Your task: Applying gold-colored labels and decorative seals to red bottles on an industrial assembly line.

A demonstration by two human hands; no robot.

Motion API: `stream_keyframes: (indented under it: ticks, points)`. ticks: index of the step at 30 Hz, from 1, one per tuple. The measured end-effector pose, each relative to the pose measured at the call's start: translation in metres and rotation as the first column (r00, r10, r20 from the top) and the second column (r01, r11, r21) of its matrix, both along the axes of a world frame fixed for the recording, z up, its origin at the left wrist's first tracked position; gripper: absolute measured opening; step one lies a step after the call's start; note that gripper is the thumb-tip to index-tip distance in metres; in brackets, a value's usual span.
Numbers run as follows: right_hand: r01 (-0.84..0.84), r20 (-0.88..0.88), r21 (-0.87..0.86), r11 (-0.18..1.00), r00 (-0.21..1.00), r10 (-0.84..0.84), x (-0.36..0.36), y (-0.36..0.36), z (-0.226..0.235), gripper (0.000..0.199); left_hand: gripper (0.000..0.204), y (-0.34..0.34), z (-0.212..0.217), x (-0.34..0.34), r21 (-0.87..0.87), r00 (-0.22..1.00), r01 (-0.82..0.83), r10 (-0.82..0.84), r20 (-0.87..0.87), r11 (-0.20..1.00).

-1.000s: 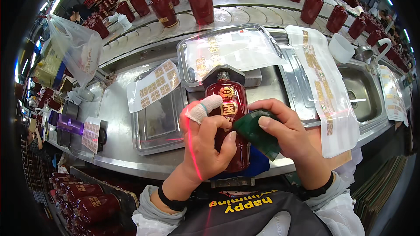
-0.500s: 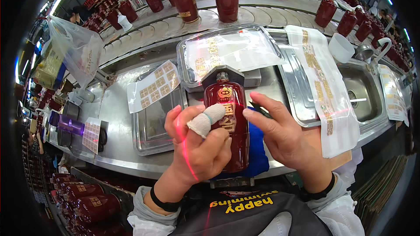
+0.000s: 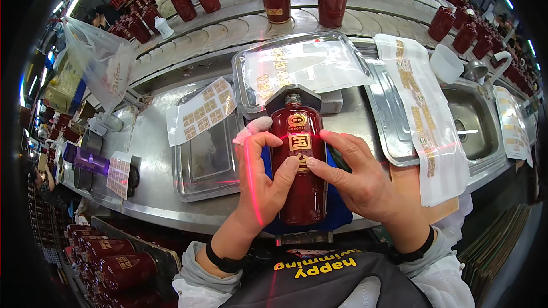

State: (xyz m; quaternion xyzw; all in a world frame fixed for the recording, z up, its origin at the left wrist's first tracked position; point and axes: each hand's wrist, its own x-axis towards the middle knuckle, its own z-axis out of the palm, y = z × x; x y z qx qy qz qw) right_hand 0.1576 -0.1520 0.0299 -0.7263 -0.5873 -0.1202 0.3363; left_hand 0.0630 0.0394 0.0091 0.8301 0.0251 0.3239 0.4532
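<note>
While the dark red bottle (image 3: 298, 171) is lying on a blue pad (image 3: 337, 211) at the near edge of the steel counter (image 3: 154, 154), both hands are pressing on it. The left hand (image 3: 265, 179) is curling around the bottle's left side, its bandaged forefinger (image 3: 255, 128) pointing up past the neck and its thumb lying on the glass. The right hand (image 3: 359, 179) is resting flat against the right side, fingers spread, thumb meeting the small square gold label (image 3: 299, 141) at the bottle's middle. A round gold label (image 3: 296, 120) is sitting just above that. Left of the left hand, a white sheet of gold square stickers (image 3: 202, 111) is lying over a steel tray (image 3: 208, 159). Beyond both hands, another tray (image 3: 242, 65) is holding clear film. Right of the right hand, a long white strip with gold labels (image 3: 425, 114) is draping over the counter edge.
</note>
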Motion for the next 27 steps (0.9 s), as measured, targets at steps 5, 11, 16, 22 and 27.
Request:
stream_keyframes:
  ticks: [5, 11, 16, 22, 27]
  points:
    - [0.000, -0.018, 0.050, 0.999, 1.000, 0.001, 0.005, -0.002, -0.005, 0.054, 0.036, -0.002, -0.003, 0.005, -0.242, 0.996, 0.079, -0.064, 0.068, 0.967]
    - [0.211, -0.662, 0.206, 0.956, 0.749, -0.023, -0.007, -0.003, 0.013, 0.039, 0.049, 0.016, 0.012, -0.015, 0.551, 0.977, 0.098, -0.186, 0.106, 0.829]
    - [0.292, -0.719, 0.183, 0.939, 0.691, -0.075, -0.003, -0.003, 0.004, 0.030, 0.058, 0.015, 0.015, -0.014, 0.686, 0.983, 0.135, -0.184, -0.002, 0.715]
    - [-0.039, 0.074, 0.065, 0.997, 0.997, 0.034, 0.001, 0.011, 0.027, 0.025, 0.067, 0.015, -0.004, -0.024, 0.516, 0.992, 0.044, -0.099, 0.080, 0.855]
    - [-0.298, -0.537, 0.012, 0.955, 0.804, 0.257, 0.015, 0.014, 0.043, 0.025, 0.069, 0.007, -0.012, -0.029, 0.423, 0.989, -0.053, -0.010, 0.145, 0.905]
